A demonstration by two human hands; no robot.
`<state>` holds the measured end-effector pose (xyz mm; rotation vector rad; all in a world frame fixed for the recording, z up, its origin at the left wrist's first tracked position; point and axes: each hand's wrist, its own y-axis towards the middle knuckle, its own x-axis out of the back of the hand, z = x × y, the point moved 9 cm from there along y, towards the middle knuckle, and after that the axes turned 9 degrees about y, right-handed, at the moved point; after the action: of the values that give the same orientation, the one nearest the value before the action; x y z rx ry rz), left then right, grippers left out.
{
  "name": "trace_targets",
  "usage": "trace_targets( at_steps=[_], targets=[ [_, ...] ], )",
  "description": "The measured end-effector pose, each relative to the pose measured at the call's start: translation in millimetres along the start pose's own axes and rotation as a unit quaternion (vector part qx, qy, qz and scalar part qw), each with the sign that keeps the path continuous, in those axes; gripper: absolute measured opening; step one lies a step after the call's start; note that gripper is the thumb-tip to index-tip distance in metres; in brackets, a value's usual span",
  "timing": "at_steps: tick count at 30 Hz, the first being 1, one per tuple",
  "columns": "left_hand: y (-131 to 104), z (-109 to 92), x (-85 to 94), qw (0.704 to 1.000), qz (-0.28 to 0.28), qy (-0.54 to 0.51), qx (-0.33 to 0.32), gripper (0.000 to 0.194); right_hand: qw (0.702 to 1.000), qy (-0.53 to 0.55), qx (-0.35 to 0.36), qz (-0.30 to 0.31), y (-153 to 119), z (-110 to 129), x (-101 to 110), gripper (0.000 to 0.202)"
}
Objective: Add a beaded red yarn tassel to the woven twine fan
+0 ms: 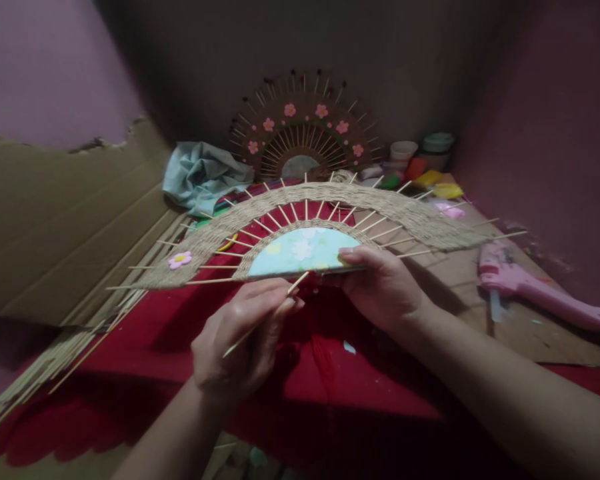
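Observation:
A half-round woven fan point(280, 197) is held up in front of me, with thin sticks radiating through two woven bands. Its centre is a light blue floral panel point(300, 252), and one pink flower point(180, 260) sits on the outer band at the left. My right hand point(385, 287) is closed on the panel's lower right edge, thumb on the front face. Just under the panel's lower edge, my left hand point(245, 333) pinches a thin wooden stick point(237, 345). The stick's upper tip reaches close to that edge; whether it touches, I cannot tell.
A finished-looking fan with pink flowers point(290, 110) leans at the back wall. Light blue cloth point(205, 175) lies back left, above a bundle of sticks point(55, 363). On the right, a pink glue gun point(540, 290) rests on cardboard point(555, 343). Cups point(403, 152) stand behind; red cloth point(370, 380) covers the table.

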<state>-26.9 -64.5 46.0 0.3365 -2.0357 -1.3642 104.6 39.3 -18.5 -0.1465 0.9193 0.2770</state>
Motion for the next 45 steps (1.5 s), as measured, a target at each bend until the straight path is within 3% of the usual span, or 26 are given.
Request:
trace_targets(
  at_steps=[7, 14, 20, 31, 37, 39, 42, 45],
  targets=[
    [-3.8, -5.9, 0.3, 0.998, 0.002, 0.055, -0.017, 0.031, 1.0, 0.007, -0.001, -0.009, 0.9, -1.5, 1.1, 0.009],
    [3.1, -10.7, -11.7, 0.995, 0.05, 0.068, -0.044, 0.04, 1.0, 0.01, -0.008, -0.011, 0.1, -2.0, 2.3, 0.007],
    [1.7, -4.0, -6.1, 1.0, 0.012, 0.008, -0.014, 0.038, 1.0, 0.011, 0.005, -0.014, 0.5, 0.8, 2.2, 0.008],
    [0.7, -3.9, -10.5, 1.0, 0.022, 0.001, -0.007, 0.034, 1.0, 0.005, 0.014, -0.006, -1.3, 1.1, 0.5, 0.01],
    [0.1, 17.1, 13.5, 0.998, -0.03, 0.039, 0.047, 0.015, 0.998, -0.028, 0.046, 0.016, -0.3, 11.4, -1.6, 0.007],
    [-0.2, 19.5, 20.5, 0.995, -0.008, 0.104, 0.013, 0.022, 0.997, -0.037, 0.063, 0.021, -0.3, 16.9, -2.9, 0.011],
    [-7.2, 16.1, 22.5, 0.971, 0.068, 0.209, -0.095, 0.036, 0.996, -0.033, 0.084, 0.026, -0.2, 25.1, -4.6, 0.027],
    [-19.9, 16.5, 26.0, 0.949, 0.124, 0.23, -0.178, 0.041, 0.994, -0.017, 0.098, 0.032, 0.3, 31.7, -5.3, 0.037]
  ],
)
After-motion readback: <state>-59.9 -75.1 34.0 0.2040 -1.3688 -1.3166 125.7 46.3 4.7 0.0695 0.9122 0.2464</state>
